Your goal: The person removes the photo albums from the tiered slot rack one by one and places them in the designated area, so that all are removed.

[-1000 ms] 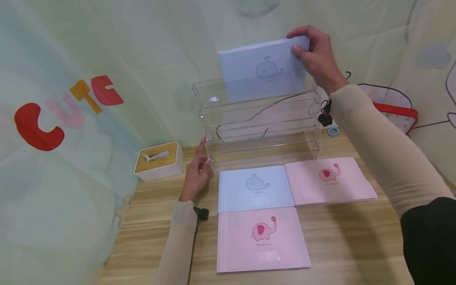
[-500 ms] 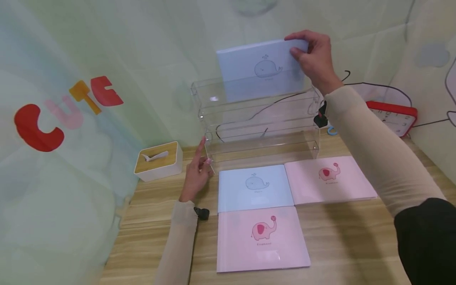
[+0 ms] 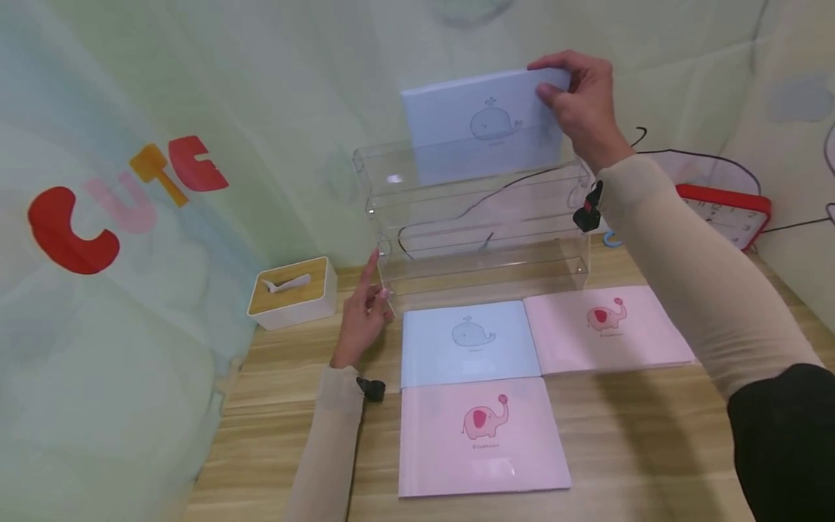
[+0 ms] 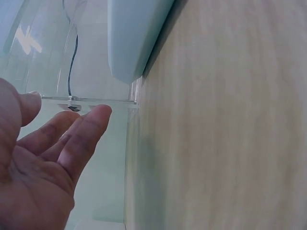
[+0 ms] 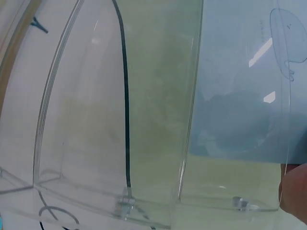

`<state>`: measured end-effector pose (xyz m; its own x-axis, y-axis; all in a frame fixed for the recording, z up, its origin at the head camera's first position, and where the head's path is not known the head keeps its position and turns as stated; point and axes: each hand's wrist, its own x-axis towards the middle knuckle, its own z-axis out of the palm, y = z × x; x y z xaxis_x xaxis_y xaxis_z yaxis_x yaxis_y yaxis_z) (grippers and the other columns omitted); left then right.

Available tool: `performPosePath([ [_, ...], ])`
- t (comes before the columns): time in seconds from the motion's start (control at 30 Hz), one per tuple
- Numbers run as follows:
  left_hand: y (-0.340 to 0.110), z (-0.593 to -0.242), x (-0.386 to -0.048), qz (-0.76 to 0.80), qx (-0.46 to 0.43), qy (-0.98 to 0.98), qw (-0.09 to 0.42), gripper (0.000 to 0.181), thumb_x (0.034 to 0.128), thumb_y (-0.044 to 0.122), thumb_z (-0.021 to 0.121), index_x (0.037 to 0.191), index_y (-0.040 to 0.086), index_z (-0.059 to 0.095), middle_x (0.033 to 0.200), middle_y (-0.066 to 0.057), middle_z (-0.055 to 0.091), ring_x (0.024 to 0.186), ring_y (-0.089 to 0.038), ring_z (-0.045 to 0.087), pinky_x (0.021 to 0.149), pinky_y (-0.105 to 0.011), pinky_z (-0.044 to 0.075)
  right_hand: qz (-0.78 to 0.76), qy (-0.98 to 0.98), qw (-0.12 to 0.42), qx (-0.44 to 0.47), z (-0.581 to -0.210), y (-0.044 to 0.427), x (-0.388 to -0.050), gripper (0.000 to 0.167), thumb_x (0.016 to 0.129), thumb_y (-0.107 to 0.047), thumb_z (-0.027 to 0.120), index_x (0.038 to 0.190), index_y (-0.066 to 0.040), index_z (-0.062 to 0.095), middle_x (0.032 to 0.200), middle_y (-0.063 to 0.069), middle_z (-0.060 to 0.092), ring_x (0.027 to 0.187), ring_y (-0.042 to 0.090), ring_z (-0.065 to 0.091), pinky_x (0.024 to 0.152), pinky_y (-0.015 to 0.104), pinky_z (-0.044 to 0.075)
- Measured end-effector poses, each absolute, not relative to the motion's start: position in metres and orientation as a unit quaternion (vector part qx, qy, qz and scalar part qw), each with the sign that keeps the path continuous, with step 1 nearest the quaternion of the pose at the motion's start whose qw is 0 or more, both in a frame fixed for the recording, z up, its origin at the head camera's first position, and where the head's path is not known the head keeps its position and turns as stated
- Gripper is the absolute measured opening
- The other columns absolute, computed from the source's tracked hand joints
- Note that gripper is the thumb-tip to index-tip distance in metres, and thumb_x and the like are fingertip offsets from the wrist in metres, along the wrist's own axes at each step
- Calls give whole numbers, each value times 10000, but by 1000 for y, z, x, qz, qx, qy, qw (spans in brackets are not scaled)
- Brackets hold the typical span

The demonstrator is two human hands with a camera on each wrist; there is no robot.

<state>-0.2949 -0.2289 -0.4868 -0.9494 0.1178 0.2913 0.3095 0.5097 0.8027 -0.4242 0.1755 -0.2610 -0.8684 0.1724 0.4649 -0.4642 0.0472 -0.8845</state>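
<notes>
In the head view my right hand (image 3: 583, 101) pinches the upper right corner of a light blue whale booklet (image 3: 485, 156). The booklet stands upright in the top tier of a clear acrylic rack (image 3: 483, 272), its lower part seen through the front panel. My left hand (image 3: 361, 319) is at the rack's left side, index finger pointing up along it. In the left wrist view its fingers (image 4: 84, 143) are extended by the clear side panel. Another blue whale booklet (image 3: 466, 366) lies before the rack, with a pink elephant booklet (image 3: 483, 471) below it and another pink booklet (image 3: 613, 351) to its right.
A white tissue box (image 3: 293, 313) with a wooden lid sits left of the rack. Behind my right forearm are a red clock (image 3: 724, 196) and a blue ring (image 3: 612, 240). A printed curtain hangs behind the wooden table (image 3: 261, 435).
The right hand and the blue booklet have shifted only slightly, with the grip kept. The left hand stays by the rack's side. The head view moves a little.
</notes>
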Motion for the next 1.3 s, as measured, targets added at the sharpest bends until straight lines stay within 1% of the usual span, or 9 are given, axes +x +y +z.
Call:
performPosePath([
  [0.17, -229, -485, -294, -476, -108, -869, 88, 831, 1124, 87, 520, 1657, 612, 158, 1309, -275, 721, 977, -362, 772, 756, -430, 685, 684, -685, 234, 83, -259, 170, -420, 312, 993, 75, 663, 1131, -140, 841, 1068, -72, 765, 1085, 139, 688, 1094, 325, 537],
  [0.27, -227, -486, -294, -458, -111, -877, 92, 822, 1128, 95, 514, 1680, 569, 132, 1282, -276, 726, 933, -351, 775, 755, -411, 683, 680, -692, 233, 72, -259, 170, -418, 300, 1008, 45, 661, 1141, -158, 836, 1089, -66, 761, 1103, 146, 684, 1126, 346, 531],
  [0.43, -223, -486, -296, -433, -130, -885, 110, 783, 1133, 107, 509, 1726, 432, 114, 1200, -268, 754, 793, -330, 750, 756, -366, 647, 665, -702, 247, 61, -257, 173, -415, 300, 1011, 36, 655, 1133, -168, 837, 1059, -73, 751, 1057, 137, 690, 1053, 322, 550],
  [0.57, -222, -486, -299, -431, -135, -885, 117, 784, 1130, 104, 513, 1730, 412, 114, 1160, -261, 763, 750, -310, 728, 746, -344, 615, 654, -707, 262, 63, -250, 174, -414, 293, 1013, 22, 649, 1120, -173, 840, 1043, -83, 734, 1035, 129, 692, 1022, 310, 564],
  [0.7, -224, -487, -301, -426, -134, -887, 119, 796, 1131, 108, 509, 1725, 441, 99, 1153, -262, 757, 752, -305, 727, 744, -355, 616, 649, -710, 267, 63, -243, 172, -413, 281, 1024, 0, 649, 1123, -183, 837, 1065, -85, 734, 1071, 134, 709, 1092, 330, 573],
  [0.83, -225, -488, -301, -431, -124, -887, 111, 806, 1137, 122, 498, 1710, 500, 77, 1242, -267, 725, 806, -325, 749, 754, -387, 641, 654, -703, 273, 60, -237, 170, -410, 290, 1025, 11, 638, 1122, -179, 835, 1057, -87, 729, 1100, 141, 713, 1129, 353, 565],
  [1.0, -225, -489, -301, -440, -117, -885, 97, 808, 1144, 128, 479, 1700, 533, 55, 1470, -254, 618, 915, -349, 777, 773, -361, 652, 670, -686, 279, 42, -227, 170, -404, 317, 1023, 26, 621, 1103, -191, 839, 1039, -89, 718, 1117, 141, 704, 1164, 356, 541],
  [1.17, -225, -489, -302, -446, -124, -881, 98, 779, 1146, 114, 464, 1712, 486, 78, 1458, -248, 607, 917, -368, 765, 768, -348, 637, 682, -673, 284, 33, -218, 172, -398, 303, 1039, 11, 620, 1108, -197, 830, 1057, -87, 723, 1177, 148, 706, 1207, 354, 503],
  [1.3, -224, -489, -302, -456, -125, -876, 94, 776, 1144, 102, 464, 1711, 477, 90, 1488, -260, 589, 943, -394, 763, 794, -450, 659, 687, -665, 292, 33, -213, 174, -395, 293, 1044, 3, 617, 1103, -192, 827, 1062, -87, 727, 1206, 148, 706, 1218, 343, 489],
])
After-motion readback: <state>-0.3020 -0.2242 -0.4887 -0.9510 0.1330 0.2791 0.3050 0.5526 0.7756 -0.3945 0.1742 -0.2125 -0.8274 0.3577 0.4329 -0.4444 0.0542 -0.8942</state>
